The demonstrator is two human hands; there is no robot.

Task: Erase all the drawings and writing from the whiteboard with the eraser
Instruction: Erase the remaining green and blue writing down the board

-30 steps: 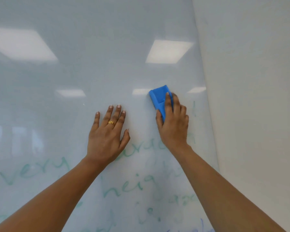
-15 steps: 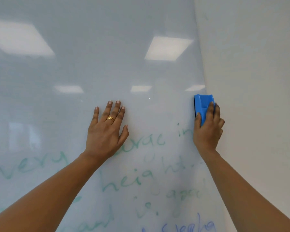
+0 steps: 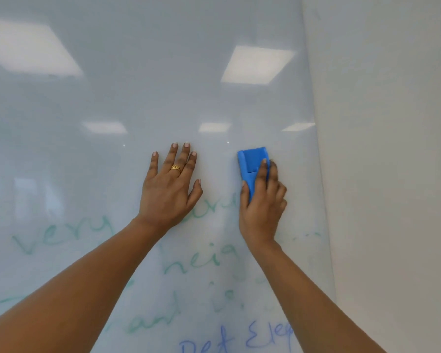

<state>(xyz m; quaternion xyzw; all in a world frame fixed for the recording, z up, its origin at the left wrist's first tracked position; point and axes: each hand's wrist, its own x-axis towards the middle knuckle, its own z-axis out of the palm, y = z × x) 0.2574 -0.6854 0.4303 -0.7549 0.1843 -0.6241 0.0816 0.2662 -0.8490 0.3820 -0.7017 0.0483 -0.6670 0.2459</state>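
2 hands up: right hand (image 3: 262,202) grips the upright blue eraser (image 3: 251,161), green writing (image 3: 196,261) waits just below, left hand (image 3: 168,192) spread flat on the whiteboard (image 3: 138,98).

Glossy, smooth whiteboard (image 3: 163,98) w/ reflections; eraser (image 3: 252,159) matt blue plastic; wall (image 3: 392,174) matt; ring (image 3: 176,168) shiny gold metal

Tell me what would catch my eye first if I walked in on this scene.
The blue eraser stands out first, held against the glossy whiteboard by the right hand, right of centre. Beside it the left hand, wearing a gold ring, rests flat on the board. Below both hands lie smeared green writing and, at the bottom edge, blue writing, not yet erased.
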